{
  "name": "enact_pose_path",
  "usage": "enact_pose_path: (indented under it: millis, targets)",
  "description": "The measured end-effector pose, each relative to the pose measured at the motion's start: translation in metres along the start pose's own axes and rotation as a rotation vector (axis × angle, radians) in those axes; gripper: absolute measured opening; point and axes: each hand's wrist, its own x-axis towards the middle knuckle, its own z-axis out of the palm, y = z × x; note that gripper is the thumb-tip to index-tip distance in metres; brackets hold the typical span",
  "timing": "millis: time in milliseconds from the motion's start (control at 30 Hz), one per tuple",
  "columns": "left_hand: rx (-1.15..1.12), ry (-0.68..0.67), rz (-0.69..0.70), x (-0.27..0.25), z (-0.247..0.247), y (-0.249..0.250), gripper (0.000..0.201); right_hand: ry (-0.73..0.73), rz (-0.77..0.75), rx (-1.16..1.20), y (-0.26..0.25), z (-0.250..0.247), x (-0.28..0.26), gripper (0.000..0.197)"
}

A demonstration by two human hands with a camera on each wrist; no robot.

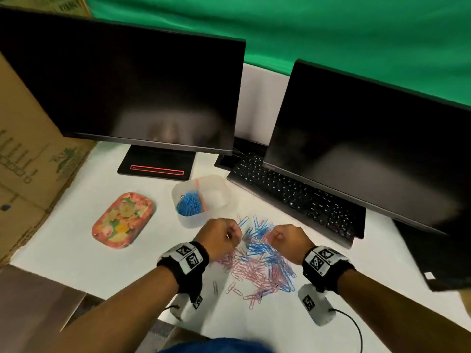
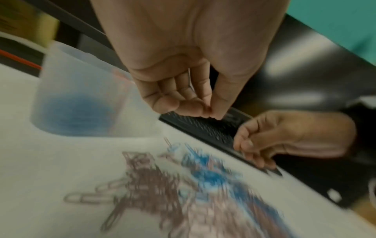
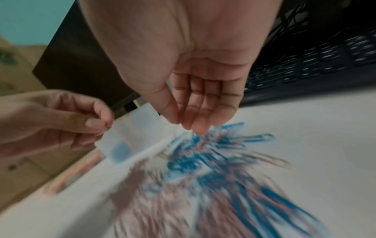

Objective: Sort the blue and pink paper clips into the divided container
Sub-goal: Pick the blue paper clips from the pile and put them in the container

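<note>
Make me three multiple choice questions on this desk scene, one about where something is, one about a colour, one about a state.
1. Where does the floral tray lie?
A. left of the divided container
B. on the keyboard
C. under the clip pile

2. What colour are the clips heaped in the container's left compartment?
A. pink
B. blue
C. green

3. In what state are the two monitor screens?
A. showing text
B. dark
C. showing a video

Answers:
1 A, the tray sits on the table left of the container.
2 B, a heap of blue clips fills that side.
3 B, the left monitor and right monitor are black.
</note>
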Motion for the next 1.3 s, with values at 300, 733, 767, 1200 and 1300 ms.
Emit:
enact_pose_path:
  millis: [300,733,767,1200,1300]
  targets:
    - [0.466,-0.447,0.251,-0.022,0.092,0.0,0.027,-0.066,-0.134,-0.127,0.069,0.059,-0.059,0.027]
    - [0.471,-0.23,0.208,-0.016,0.083,-0.015,0.016,0.123,-0.057,-0.074,0.104,0.071,-0.075,0.022]
    - [0.497,-0.224,0.22,-0.016,0.086,-0.014,0.016,0.129,-0.055,-0.083,0.101,0.073,-0.075,0.022]
    - [0.585,-0.191,0.218,-0.011,0.091,-0.013,0.016,0.091,0.027,-0.173,0.082,0.085,-0.065,0.022]
    - [0.566,-0.18,0.179,-0.01,0.09,-0.01,0.02,0.086,0.034,-0.12,0.085,0.083,-0.063,0.019]
